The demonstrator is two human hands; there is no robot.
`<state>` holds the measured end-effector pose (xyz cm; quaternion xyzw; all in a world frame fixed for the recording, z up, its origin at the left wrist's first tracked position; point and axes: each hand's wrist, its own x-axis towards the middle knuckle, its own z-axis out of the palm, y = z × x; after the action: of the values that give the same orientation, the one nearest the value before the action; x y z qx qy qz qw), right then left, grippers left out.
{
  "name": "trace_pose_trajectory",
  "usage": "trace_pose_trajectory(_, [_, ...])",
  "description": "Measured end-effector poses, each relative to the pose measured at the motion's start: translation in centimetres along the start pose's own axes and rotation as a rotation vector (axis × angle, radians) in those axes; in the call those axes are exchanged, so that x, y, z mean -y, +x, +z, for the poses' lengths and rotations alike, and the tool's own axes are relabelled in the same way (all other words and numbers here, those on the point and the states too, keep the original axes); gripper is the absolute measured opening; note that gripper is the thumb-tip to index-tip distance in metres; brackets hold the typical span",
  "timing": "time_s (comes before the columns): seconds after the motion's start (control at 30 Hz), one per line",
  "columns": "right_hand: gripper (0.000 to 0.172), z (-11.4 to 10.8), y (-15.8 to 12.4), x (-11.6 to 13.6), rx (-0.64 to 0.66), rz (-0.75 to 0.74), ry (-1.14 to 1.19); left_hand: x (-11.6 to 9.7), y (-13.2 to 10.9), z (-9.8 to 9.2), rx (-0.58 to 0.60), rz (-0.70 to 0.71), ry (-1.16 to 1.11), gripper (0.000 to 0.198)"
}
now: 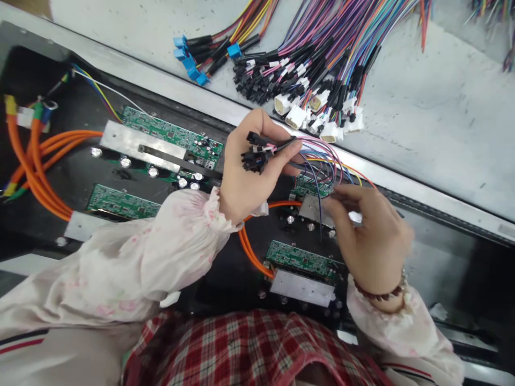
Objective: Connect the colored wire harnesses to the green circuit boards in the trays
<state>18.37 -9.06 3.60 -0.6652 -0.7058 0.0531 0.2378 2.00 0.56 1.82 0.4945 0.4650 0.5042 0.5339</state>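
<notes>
Clenching a black connector harness (pixel 255 154) in our left hand (pixel 245 177) above a green circuit board (pixel 309 186), our right hand (pixel 372 236) brings its fingertips (pixel 332 197) together by the harness's coloured wires (pixel 322 161), though we cannot tell what they grasp.

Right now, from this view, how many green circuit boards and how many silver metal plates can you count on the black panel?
Green circuit boards: 4
Silver metal plates: 4
Total: 8
</notes>
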Motion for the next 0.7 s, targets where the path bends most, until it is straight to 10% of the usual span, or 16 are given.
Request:
trace_pose_trajectory(0.13, [0.014, -1.7, -0.7, -0.4, 0.158, -0.037, -0.003, 0.2, -0.1, -0.1, 0.017, 0.047, 0.025, 0.036])
trace_pose_trajectory(0.4, [0.006, -2.3, -2.1, -4.5, -0.18, 0.102, -0.193, 1.3, 0.3, -0.4, 0.015, 0.302, 0.184, 0.037])
trace_pose_trajectory(0.7, [0.007, -0.9, -2.3, -5.4, -0.144, 0.154, -0.223, 1.5, 0.5, -0.7, 0.013, 0.406, 0.354, 0.026])
